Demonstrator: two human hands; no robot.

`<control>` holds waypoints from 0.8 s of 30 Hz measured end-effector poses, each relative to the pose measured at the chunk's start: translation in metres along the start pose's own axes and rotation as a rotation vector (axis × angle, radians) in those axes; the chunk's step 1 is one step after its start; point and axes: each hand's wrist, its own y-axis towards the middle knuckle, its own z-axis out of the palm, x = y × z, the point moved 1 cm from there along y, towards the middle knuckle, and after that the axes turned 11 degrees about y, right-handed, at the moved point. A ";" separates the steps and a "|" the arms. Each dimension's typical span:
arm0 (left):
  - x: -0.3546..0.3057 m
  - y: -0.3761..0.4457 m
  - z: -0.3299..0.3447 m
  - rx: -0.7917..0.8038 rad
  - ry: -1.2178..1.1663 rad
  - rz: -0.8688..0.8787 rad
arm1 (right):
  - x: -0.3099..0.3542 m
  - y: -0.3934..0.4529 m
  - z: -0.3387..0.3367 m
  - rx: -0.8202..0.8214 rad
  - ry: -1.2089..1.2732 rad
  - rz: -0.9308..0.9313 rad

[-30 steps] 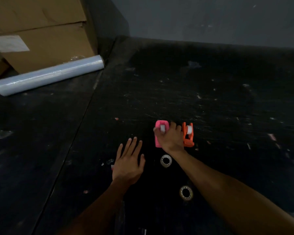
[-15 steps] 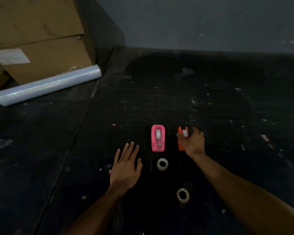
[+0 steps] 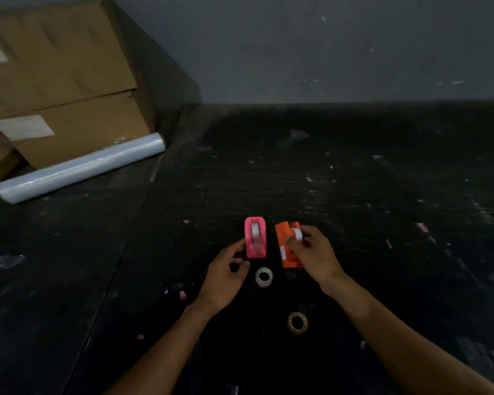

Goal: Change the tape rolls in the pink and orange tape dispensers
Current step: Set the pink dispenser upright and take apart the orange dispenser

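Observation:
A pink tape dispenser [image 3: 255, 241] with a white roll in it stands on the dark table. Just right of it is the orange tape dispenser [image 3: 286, 246], tipped toward the pink one. My right hand [image 3: 311, 256] grips the orange dispenser, thumb and fingers pinching the white tape roll [image 3: 296, 234] in it. My left hand [image 3: 226, 276] hovers by the pink dispenser's near left corner, fingers curled and apart, holding nothing. A loose white tape roll [image 3: 264, 277] lies just below the dispensers. A yellowish tape roll [image 3: 297, 323] lies nearer to me.
A long roll of clear stretch film [image 3: 80, 168] lies at the far left against stacked cardboard boxes [image 3: 60, 89]. A grey wall [image 3: 325, 47] closes off the back. Small scraps dot the scuffed black table [image 3: 382, 223].
My left hand lifted off the table and moved right, up to the pink dispenser. My right hand took hold of the orange dispenser, tilted it and pinched its roll.

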 end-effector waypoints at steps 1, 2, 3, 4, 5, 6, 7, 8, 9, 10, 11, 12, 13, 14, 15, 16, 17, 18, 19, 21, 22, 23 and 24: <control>-0.011 -0.004 0.001 0.021 -0.074 0.013 | 0.001 -0.006 -0.001 0.029 0.040 0.004; -0.021 -0.007 0.002 0.044 -0.143 0.018 | 0.002 -0.013 -0.002 0.060 0.076 0.015; -0.028 -0.010 0.003 0.066 -0.207 0.019 | 0.002 -0.019 -0.002 0.085 0.113 0.024; -0.035 -0.013 0.003 0.087 -0.264 0.022 | 0.003 -0.026 -0.003 0.110 0.141 0.030; -0.040 -0.016 0.004 0.112 -0.312 0.023 | 0.002 -0.032 -0.004 0.133 0.159 0.036; -0.044 -0.019 0.005 0.142 -0.347 0.024 | 0.000 -0.037 -0.005 0.155 0.168 0.041; -0.047 -0.022 0.006 0.165 -0.372 0.022 | -0.002 -0.041 -0.006 0.174 0.181 0.053; -0.050 -0.025 0.006 0.181 -0.388 0.015 | -0.005 -0.044 -0.007 0.184 0.201 0.066; -0.051 -0.028 0.007 0.192 -0.400 -0.002 | -0.008 -0.046 -0.008 0.180 0.234 0.086; -0.050 -0.030 0.007 0.206 -0.410 -0.024 | -0.010 -0.049 -0.009 0.173 0.272 0.117; -0.049 -0.032 0.007 0.230 -0.417 -0.050 | -0.012 -0.051 -0.010 0.172 0.305 0.159; -0.047 -0.034 0.008 0.263 -0.424 -0.079 | -0.014 -0.052 -0.012 0.184 0.326 0.197; -0.045 -0.036 0.009 0.291 -0.438 -0.107 | -0.017 -0.054 -0.014 0.200 0.339 0.227; -0.044 -0.037 0.010 0.309 -0.456 -0.133 | -0.019 -0.056 -0.015 0.221 0.355 0.248; -0.042 -0.039 0.012 0.315 -0.478 -0.158 | -0.021 -0.058 -0.017 0.242 0.375 0.264; -0.041 -0.040 0.013 0.315 -0.504 -0.179 | -0.022 -0.060 -0.018 0.266 0.398 0.276; -0.040 -0.041 0.015 0.315 -0.536 -0.200 | -0.024 -0.062 -0.019 0.288 0.418 0.284; -0.039 -0.042 0.017 0.318 -0.566 -0.224 | -0.025 -0.064 -0.020 0.311 0.429 0.288; -0.040 -0.043 0.017 0.318 -0.593 -0.249 | -0.026 -0.065 -0.020 0.329 0.435 0.286; -0.040 -0.045 0.018 0.314 -0.630 -0.288 | -0.026 -0.067 -0.020 0.350 0.432 0.271; -0.040 -0.045 0.018 0.319 -0.642 -0.302 | -0.027 -0.067 -0.020 0.360 0.425 0.269; -0.040 -0.046 0.017 0.327 -0.650 -0.311 | -0.028 -0.067 -0.020 0.370 0.419 0.270; -0.039 -0.047 0.017 0.338 -0.653 -0.317 | -0.030 -0.067 -0.019 0.378 0.411 0.270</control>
